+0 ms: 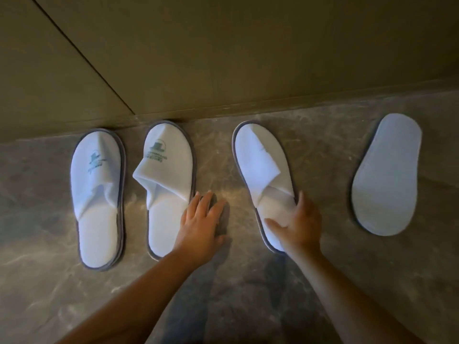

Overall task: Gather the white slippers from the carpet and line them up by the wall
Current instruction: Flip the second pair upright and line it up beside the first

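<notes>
Several white slippers with grey edging lie in a row on the floor, toes toward the wall [223, 58]. The far-left slipper [98, 197] and the second slipper [169, 175] carry a green logo. My left hand [202, 224] rests flat on the floor beside the second slipper's right edge, fingers spread. The third slipper [263, 170] lies tilted, its heel under my right hand [295, 224], which grips it with thumb on the insole and fingers over its right edge. The fourth slipper [386, 175] lies sole-up at the right, tilted.
The floor [223, 294] is grey-brown marbled stone. A baseboard [273, 105] runs along the foot of the olive wall. A dark seam [82, 53] crosses the wall diagonally at the upper left.
</notes>
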### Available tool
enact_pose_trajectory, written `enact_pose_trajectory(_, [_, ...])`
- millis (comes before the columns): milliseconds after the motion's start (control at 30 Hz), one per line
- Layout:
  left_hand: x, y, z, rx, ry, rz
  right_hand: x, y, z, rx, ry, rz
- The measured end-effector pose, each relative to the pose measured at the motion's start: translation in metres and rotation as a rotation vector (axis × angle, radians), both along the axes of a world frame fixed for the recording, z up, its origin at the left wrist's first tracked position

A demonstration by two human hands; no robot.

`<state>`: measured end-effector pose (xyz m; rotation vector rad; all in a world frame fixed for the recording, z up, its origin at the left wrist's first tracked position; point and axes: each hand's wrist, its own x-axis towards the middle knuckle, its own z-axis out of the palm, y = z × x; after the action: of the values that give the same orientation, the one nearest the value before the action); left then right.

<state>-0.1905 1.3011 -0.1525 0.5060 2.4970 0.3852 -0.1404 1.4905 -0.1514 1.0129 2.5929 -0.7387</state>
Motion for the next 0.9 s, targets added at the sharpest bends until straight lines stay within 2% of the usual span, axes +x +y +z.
enact_pose_trajectory(100, [-0.002,0.01,-0.009,-0.061,-0.041,-0.101,0.01,-0.022,-0.006,0.08,-0.063,0.093])
enact_pose_trajectory(200, [0.0,0.013,-0.014,-0.147,-0.05,-0.146,0.011,-0.022,-0.008,0.072,-0.055,0.106])
enact_pose_trajectory(333, [0.003,0.029,-0.013,-0.135,-0.016,-0.146,0.016,0.018,0.0,0.073,0.017,0.087])
enact_pose_trajectory(533, [-0.001,0.09,-0.02,-0.146,-0.004,-0.291,0.028,0.084,-0.003,0.144,-0.038,-0.023])
enact_pose_trajectory(700, [-0.005,0.113,-0.023,-0.216,-0.034,-0.352,0.021,0.107,-0.008,0.135,-0.016,-0.05])
enact_pose_trajectory(900, [-0.004,0.115,-0.022,-0.245,-0.016,-0.339,0.017,0.113,-0.011,0.105,0.016,0.029])
